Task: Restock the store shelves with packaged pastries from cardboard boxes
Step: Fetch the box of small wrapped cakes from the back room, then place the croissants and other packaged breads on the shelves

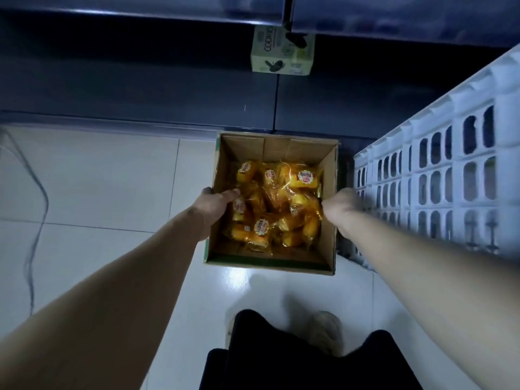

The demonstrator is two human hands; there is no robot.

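Note:
An open cardboard box (329,170) stands on the tiled floor in front of dark store shelves (140,80). Inside lie several yellow packaged pastries (281,198) in clear wrappers with red labels. My left hand (218,199) grips the box's left wall, thumb inside over the edge. My right hand (342,204) holds the right wall, fingers curled over the outer side. Both arms reach down from the lower corners of the view.
A white plastic crate (439,170) stands close to the box's right side. A pale green cookie carton (282,52) sits alone on the lower shelf behind. A thin cord (36,209) trails on the floor at left. My legs and a shoe (326,330) are below the box.

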